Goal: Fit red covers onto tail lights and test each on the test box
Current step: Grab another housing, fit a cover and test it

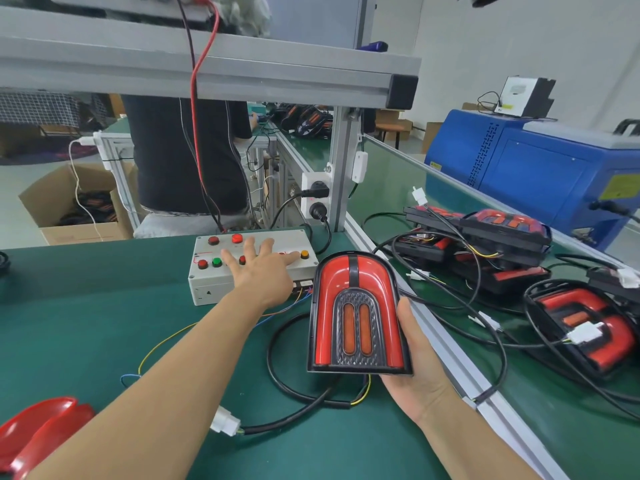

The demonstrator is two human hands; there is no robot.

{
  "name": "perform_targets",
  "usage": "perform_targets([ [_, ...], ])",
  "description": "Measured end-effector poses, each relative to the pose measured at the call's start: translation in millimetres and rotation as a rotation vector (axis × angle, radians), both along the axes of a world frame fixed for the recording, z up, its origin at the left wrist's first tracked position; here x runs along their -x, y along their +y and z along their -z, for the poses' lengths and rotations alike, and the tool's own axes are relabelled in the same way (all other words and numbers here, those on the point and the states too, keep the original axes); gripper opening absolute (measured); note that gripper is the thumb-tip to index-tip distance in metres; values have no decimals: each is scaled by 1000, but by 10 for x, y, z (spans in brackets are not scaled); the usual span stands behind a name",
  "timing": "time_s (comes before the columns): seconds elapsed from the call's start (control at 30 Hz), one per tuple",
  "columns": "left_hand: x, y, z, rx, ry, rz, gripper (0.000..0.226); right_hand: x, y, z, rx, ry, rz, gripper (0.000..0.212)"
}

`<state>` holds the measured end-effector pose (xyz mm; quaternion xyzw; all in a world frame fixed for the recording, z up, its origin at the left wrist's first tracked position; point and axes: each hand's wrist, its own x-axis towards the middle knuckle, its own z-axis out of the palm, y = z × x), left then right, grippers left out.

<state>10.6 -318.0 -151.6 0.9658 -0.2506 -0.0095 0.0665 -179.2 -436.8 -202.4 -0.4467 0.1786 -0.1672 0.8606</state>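
Head view, looking down on a green bench [104, 323]. Blue machine [540, 174] stands beyond the far right rail, well apart from the work. Grey aluminium frame beam [207, 74] crosses the top; red lead [195, 109] hangs from it down behind the test box. Another person in a dark shirt [180, 150] stands behind the bench. Open cardboard box [69, 209] on the floor to the left, dark parts inside.

Pile of tail lights [498, 244] with tangled black cables lies on the right-hand belt, across the rail from the hands.

Test box [214, 282], grey, sits mid-bench with red, green and amber buttons on top. Left hand [263, 271] lies over it, fingers straight and spread, index fingertip at the buttons near the amber one; grasping nothing.

Tail light [356, 317], red cover fitted, is held upright just right of the test box, off the bench. Right hand [415, 355] cradles it from below and the right side, thumb curled along its edge.

Loose red covers [38, 431] lie at the bottom left corner. White connector [225, 422] rests on the bench between the forearms, on a black cable.
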Motion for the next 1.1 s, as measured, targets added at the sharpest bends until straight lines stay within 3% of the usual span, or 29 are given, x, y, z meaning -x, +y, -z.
perform_targets([
  [0.23,30,72,53,0,-83,72,74,6,9,-15,19,18,5,46],
  [0.73,-64,45,-23,47,-1,60,75,-32,-33,-69,-94,42,35,50],
  [0.97,-62,60,-40,24,17,69,74,71,-171,-207,-90,107,69,34],
  [1.1,-52,68,-66,7,28,88,74,103,-184,-260,-73,144,86,47],
])
